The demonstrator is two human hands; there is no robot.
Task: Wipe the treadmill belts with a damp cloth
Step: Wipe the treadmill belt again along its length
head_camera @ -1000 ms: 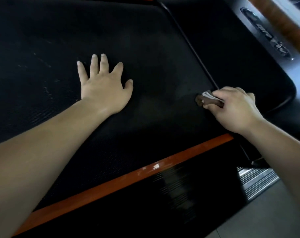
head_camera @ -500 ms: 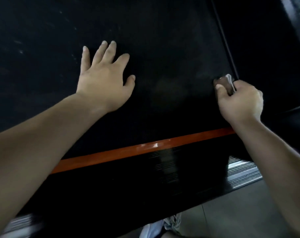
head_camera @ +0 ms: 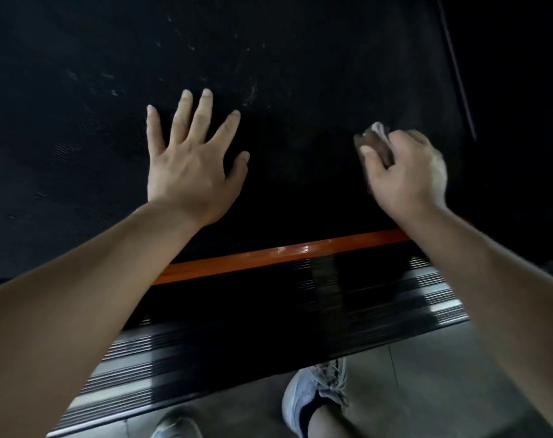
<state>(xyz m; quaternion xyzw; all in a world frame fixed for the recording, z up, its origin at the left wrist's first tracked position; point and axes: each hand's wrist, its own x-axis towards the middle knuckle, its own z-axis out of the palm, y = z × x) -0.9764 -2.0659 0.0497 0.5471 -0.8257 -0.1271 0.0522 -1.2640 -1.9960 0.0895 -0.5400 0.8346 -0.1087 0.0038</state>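
Belt (head_camera: 300, 58) looks part-wiped, w/ pale scuffs twd far edge undone; right hand (head_camera: 408, 172) grips cloth (head_camera: 376, 137), left hand (head_camera: 190, 165) flat, fingers spread.

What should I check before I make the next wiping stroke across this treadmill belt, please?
1. Grip on the cloth: the right hand holds it bunched in curled fingers. Ok.
2. Cloth pressed on the belt: blurred. Cannot tell.
3. Cloth damp: cannot tell.
4. Path to the left: the left hand lies flat on the belt with fingers spread, probably in the way of a long stroke. Not ok.
5. Belt clean: pale marks show beyond the left fingertips. Not ok.
6. Footing: one shoe is on the floor, off the treadmill. Ok.
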